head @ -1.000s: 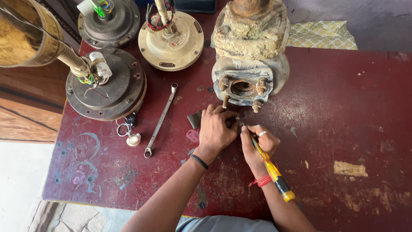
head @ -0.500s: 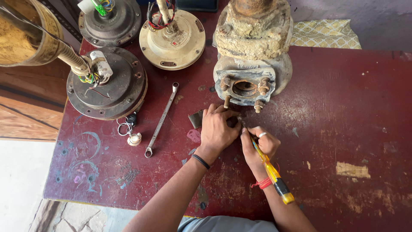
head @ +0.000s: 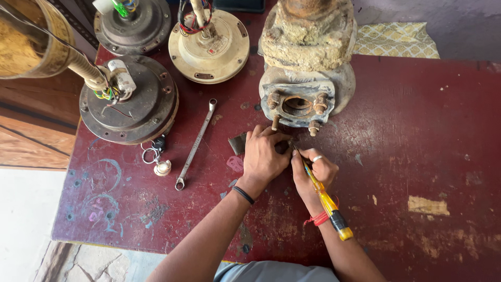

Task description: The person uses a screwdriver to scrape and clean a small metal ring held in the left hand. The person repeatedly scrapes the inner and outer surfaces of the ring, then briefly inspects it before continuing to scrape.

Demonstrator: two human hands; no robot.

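head view: the left hand point(head: 263, 156) lies flat over a small dark part point(head: 238, 142) on the red counter point(head: 417, 130), fingers pressed together and curled down on it, just in front of the rusty pump housing point(head: 305, 68). the right hand point(head: 314, 172) has its fingers wrapped around a yellow-handled screwdriver point(head: 324, 196), tip aimed under the left hand's fingers. the tip itself is hidden. as a judgement, a slip of the blade could jab the holding fingers, since they sit right at the point; too much push could also skid the part toward the spanner point(head: 195, 145).
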